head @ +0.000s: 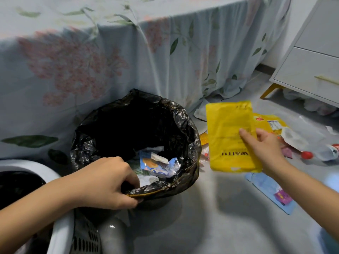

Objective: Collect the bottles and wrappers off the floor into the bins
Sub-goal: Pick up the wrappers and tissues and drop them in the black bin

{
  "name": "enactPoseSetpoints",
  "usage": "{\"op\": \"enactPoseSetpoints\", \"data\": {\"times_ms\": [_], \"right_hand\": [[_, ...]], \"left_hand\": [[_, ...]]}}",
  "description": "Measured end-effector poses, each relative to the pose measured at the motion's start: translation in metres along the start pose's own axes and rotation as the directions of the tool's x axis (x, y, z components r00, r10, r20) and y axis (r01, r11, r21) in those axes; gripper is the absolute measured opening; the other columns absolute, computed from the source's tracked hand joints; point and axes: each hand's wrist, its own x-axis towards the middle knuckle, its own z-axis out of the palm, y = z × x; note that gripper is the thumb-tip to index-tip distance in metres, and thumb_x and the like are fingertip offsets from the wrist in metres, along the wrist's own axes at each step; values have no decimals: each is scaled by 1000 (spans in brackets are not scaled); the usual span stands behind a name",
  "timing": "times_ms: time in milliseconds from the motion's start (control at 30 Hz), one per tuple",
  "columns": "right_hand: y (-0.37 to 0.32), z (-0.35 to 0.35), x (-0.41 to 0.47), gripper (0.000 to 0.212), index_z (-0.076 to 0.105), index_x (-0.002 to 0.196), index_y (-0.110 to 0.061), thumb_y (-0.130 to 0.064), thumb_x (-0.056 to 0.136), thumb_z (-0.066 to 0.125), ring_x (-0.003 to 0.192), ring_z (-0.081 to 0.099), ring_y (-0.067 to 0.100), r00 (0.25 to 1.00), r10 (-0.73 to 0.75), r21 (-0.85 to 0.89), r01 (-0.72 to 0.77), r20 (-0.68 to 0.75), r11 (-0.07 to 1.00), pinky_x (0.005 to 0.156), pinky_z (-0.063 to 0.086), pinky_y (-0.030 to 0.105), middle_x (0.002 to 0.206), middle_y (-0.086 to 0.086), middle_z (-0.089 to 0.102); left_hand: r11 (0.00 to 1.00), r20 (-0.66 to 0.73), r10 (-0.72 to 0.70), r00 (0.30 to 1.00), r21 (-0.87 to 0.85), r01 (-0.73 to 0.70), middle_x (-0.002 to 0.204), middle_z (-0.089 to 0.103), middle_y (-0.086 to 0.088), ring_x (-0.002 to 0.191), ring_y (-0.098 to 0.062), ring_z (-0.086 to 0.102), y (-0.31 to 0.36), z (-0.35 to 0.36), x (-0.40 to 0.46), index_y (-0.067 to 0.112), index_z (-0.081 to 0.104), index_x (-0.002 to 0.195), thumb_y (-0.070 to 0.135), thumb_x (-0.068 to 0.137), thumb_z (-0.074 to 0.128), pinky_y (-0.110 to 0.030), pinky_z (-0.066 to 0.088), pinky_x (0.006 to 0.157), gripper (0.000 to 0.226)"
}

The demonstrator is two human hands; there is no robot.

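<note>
My right hand [262,149] holds a large yellow wrapper [229,136] in the air just right of the bin lined with a black bag [183,129]. My left hand [108,182] grips the near rim of that bin. Inside lie several wrappers, one of them blue [157,166]. More litter is on the floor to the right: a clear plastic bottle with a red cap [319,151], another yellow wrapper [271,123], a light blue packet [271,191] and a small pink wrapper [287,153].
A second bin, white with a dark liner [55,180], stands at the lower left. A bed with a floral sheet [110,52] rises behind the bins. A white drawer unit on yellow legs [311,70] stands at the right. Grey floor [211,217] lies in front.
</note>
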Motion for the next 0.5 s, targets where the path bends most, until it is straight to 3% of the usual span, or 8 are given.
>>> {"op": "enactPoseSetpoints", "data": {"times_ms": [133, 200, 333, 500], "right_hand": [[-66, 8, 19, 11, 64, 84, -26, -36, 89, 63, 84, 65, 14, 942, -244, 108, 274, -231, 956, 81, 56, 41, 87, -8, 67], [-102, 18, 23, 14, 66, 81, -26, -38, 86, 66, 83, 65, 13, 900, -363, 190, 410, -242, 892, 81, 57, 41, 85, -9, 69], [-142, 71, 10, 5, 68, 93, -20, -21, 89, 64, 89, 69, 19, 863, -498, 265, 462, 88, 847, 81, 58, 38, 94, 3, 72], [-130, 130, 1, 22, 61, 112, -6, -7, 89, 63, 88, 69, 20, 793, -348, 150, 316, 501, 937, 82, 58, 35, 103, 10, 70]], "left_hand": [[1000, -13, 1, 1000, -6, -1, 76, 65, 5, 73, -13, 57, -1, 1, 0, 37, 63, 91, 63, 66, 48, -28, 47, 67, 40], [1000, -16, -3, 1000, -11, 3, 77, 66, 6, 74, -12, 57, -1, 2, -1, 38, 63, 93, 63, 66, 48, -26, 47, 68, 40], [1000, -16, -7, 1000, -14, 7, 76, 65, 6, 74, -13, 56, 1, 1, -1, 36, 63, 92, 62, 66, 50, -26, 47, 67, 39], [1000, -21, -7, 1000, 15, 7, 73, 63, 2, 70, -15, 52, 3, -2, -1, 32, 63, 88, 61, 68, 52, -25, 42, 62, 37]]}}
